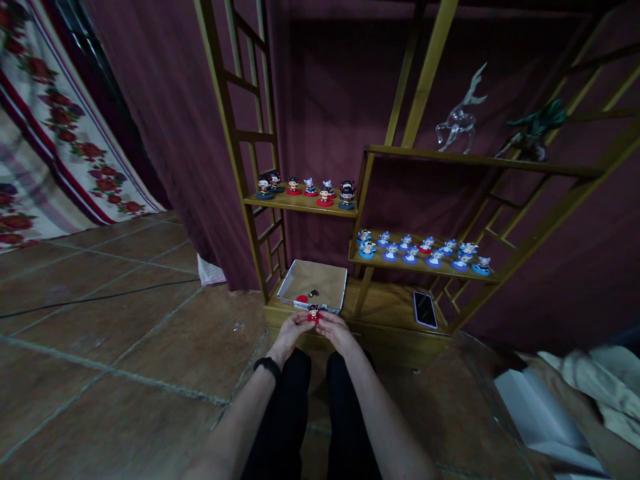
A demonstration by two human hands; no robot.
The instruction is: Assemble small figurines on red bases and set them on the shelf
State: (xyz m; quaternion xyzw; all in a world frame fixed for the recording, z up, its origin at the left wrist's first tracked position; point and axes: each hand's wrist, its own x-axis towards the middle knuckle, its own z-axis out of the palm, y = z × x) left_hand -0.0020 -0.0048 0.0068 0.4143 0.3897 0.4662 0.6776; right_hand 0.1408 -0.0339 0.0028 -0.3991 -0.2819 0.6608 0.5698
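Between my fingertips is a small figurine (313,313) with black hair and a red base. My left hand (291,333) pinches it from the left, and my right hand (336,330) grips it from the right. Just beyond the hands lies a shallow white-rimmed box (325,273) on the lowest shelf. In it are a red disc (302,299) and a small dark piece (313,293) too small to make out. The fingers hide part of the figurine's base and the box's front edge.
Black-haired and grey figurines (325,195) stand on the left shelf; blue and purple ones (411,254) fill the right shelf. A phone (425,310) lies at lower right. Above are a clear deer ornament (457,123) and a dark green sculpture (535,130). A white box (545,413) sits on the floor.
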